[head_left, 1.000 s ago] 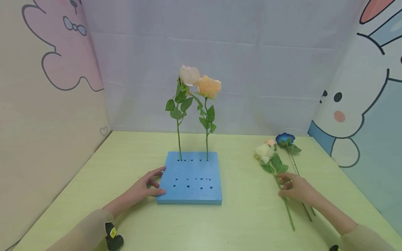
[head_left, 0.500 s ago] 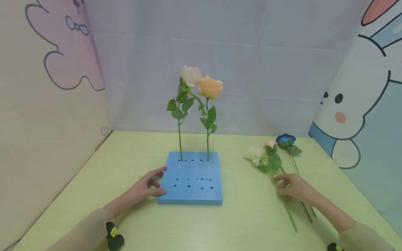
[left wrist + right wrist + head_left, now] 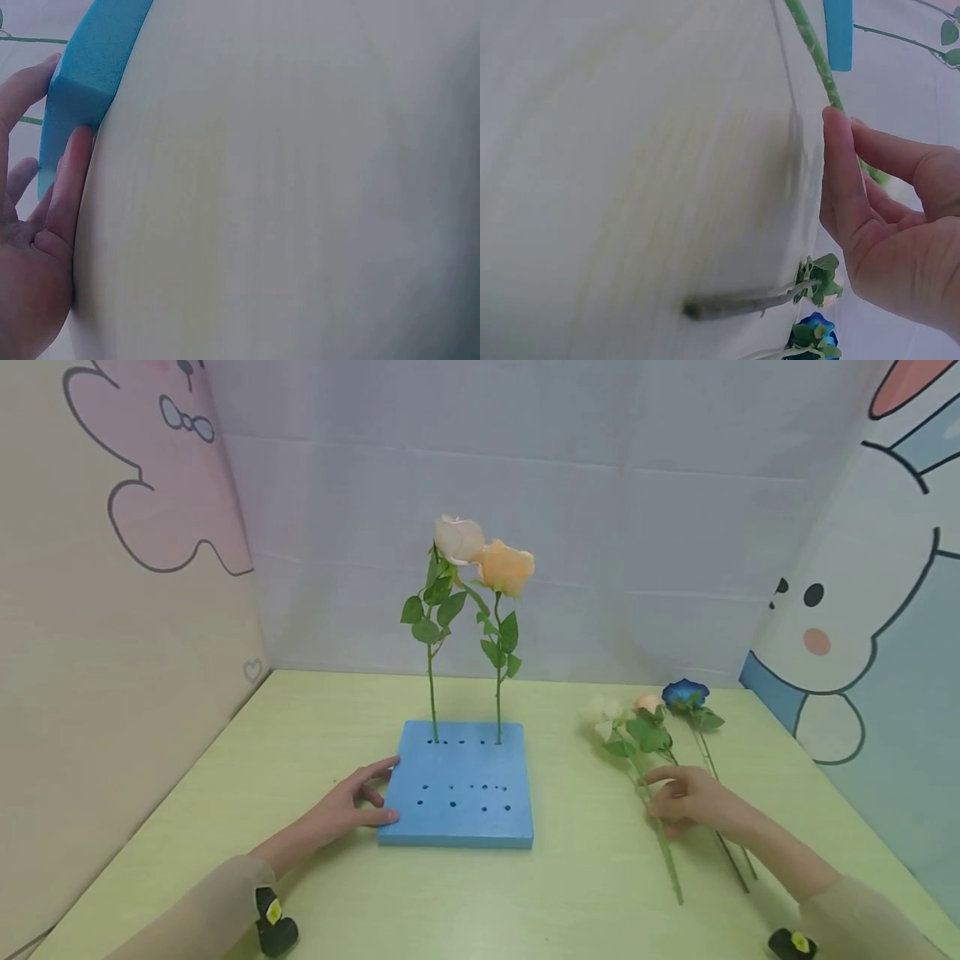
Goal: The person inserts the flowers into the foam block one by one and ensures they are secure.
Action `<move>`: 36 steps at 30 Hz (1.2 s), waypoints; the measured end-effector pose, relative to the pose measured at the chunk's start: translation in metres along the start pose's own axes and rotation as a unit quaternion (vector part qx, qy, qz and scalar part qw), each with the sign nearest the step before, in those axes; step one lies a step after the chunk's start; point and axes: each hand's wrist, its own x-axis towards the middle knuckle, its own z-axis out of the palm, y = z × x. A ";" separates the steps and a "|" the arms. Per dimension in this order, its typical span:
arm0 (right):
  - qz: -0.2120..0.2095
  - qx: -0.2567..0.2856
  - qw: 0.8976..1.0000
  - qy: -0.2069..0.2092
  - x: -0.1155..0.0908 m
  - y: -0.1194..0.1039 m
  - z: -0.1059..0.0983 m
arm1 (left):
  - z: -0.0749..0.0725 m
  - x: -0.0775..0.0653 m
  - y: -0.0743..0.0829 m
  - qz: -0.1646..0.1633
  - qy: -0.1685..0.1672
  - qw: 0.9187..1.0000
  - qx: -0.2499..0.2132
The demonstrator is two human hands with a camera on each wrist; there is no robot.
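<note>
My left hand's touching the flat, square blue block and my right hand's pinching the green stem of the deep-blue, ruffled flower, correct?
Not the deep-blue flower: the right hand is pinching the green stem of the white, leafy-stemmed flower, as the head view shows. The left hand does touch the flat, square blue block.

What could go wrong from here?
1. Snag: the white rose lies close to the peach rose, so lifting might drag both.
2. Swing: the right hand pinches the stem at one spot, so the rose may rotate.
3. Slip: the left hand touches only the left side of the blue foam board; pushing a stem in could shift it.
</note>
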 end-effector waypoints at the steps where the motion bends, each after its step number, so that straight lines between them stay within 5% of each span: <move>1: -0.007 -0.001 1.000 0.007 0.000 -0.002 0.001 | 0.000 0.000 0.000 -0.001 0.001 1.000 0.000; 10: -0.043 -0.010 0.996 0.079 0.008 -0.030 0.014 | 0.000 -0.001 0.001 0.000 -0.002 1.000 0.002; 20: -0.148 -0.046 0.976 0.151 0.016 -0.072 0.039 | -0.002 -0.001 0.001 0.005 -0.011 1.000 -0.004; 36: -0.250 -0.059 0.955 0.149 0.046 -0.119 0.071 | -0.002 -0.001 0.000 0.000 -0.009 1.000 -0.006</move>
